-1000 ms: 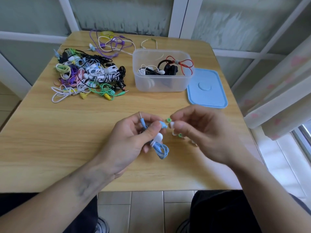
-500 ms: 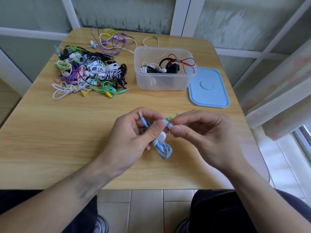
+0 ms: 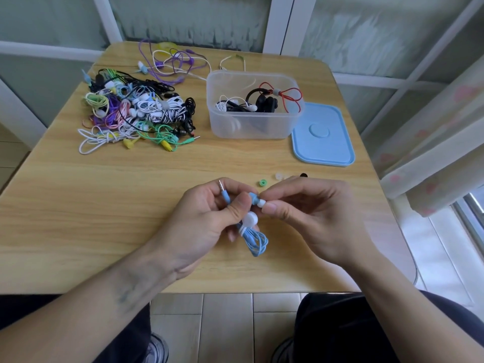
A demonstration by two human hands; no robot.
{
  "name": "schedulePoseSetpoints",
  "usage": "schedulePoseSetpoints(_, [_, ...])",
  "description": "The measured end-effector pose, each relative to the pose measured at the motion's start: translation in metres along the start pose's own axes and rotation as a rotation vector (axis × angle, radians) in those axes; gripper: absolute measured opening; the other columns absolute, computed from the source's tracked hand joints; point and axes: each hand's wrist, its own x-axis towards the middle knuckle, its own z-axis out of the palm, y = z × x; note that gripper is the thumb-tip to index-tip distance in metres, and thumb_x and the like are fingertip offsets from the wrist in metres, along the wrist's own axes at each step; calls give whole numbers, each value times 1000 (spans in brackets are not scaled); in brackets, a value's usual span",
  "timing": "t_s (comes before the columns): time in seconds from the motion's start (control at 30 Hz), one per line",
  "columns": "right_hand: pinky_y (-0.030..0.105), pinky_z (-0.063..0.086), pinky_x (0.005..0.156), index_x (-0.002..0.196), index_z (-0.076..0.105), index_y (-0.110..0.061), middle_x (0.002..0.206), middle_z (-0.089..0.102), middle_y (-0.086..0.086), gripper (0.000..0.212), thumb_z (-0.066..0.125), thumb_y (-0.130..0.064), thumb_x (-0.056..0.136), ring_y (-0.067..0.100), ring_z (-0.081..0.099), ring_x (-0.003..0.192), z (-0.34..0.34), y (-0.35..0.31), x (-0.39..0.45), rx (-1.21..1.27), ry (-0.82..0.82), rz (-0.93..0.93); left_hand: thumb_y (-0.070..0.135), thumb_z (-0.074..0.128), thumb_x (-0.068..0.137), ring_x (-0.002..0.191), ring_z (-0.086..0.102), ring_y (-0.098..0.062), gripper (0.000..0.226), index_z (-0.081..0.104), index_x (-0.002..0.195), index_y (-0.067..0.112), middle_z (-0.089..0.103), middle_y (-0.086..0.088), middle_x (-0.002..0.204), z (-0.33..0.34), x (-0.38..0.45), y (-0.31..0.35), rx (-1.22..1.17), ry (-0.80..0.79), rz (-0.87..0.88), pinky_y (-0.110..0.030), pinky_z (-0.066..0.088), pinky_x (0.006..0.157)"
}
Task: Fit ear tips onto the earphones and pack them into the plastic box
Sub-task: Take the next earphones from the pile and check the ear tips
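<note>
Left hand: your left hand point(image 3: 207, 221) at centre frame grips the coiled light-blue wired earphones point(image 3: 252, 238), thumb pinning one blue bud.
Right hand: your right hand point(image 3: 311, 213) pinches the small white silicone ear tip point(image 3: 262, 203) against that bud.
Spare tips: a green ring-shaped ear tip point(image 3: 262, 182) lies just above your fingers.
Box: the clear plastic box point(image 3: 252, 127), upper centre, holds black, white and red earphones; its light-blue plastic lid point(image 3: 323, 137) lies flat to the right.
Pile: the tangled heap of multicoloured earphones point(image 3: 136, 113) lies upper left on the wooden table point(image 3: 78, 205).

Blue earphones point(image 3: 252, 237), cable coiled, held above table; white ear tip point(image 3: 262, 203) at one bud. Clear plastic box point(image 3: 255, 127) open, holding earphones.
</note>
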Motion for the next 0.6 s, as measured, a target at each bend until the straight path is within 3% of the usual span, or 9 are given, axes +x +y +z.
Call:
schedulePoseSetpoints(0.17, [35, 58, 77, 87, 77, -11, 84, 75, 7, 9, 76, -11, 78, 24, 72, 79, 1, -2, -1, -8, -16, -13, 26, 75, 77, 61, 59, -25, 5, 71, 78, 22, 68, -10, 68, 0, -1, -1, 39, 20, 36, -22, 40, 45])
schedulePoseSetpoints(0.33, [24, 55, 72, 84, 76, -8, 81, 76, 4, 8, 77, -8, 76, 17, 73, 74, 2, -2, -2, -15, -24, 16, 21, 67, 74, 59, 59, -21, 16, 65, 85, 10, 68, -8, 68, 3, -3, -3, 104, 68, 74, -21, 40, 45])
schedulePoseSetpoints(0.43, [24, 56, 71, 83, 75, -6, 80, 77, 5, 9, 77, -7, 75, 18, 74, 73, 2, -2, -3, 1, -28, 54, 20, 68, 71, 62, 57, -26, 16, 64, 84, 9, 67, -8, 68, 4, -5, -4, 114, 71, 59, -21, 39, 45])
schedulePoseSetpoints(0.6, [26, 56, 73, 85, 75, -4, 82, 77, 6, 9, 76, -5, 76, 19, 74, 76, 0, -3, -4, -13, -49, 31, 21, 65, 71, 58, 64, -15, 18, 61, 84, 9, 69, -5, 63, 6, -6, 0, 83, 44, -13, -18, 38, 45])
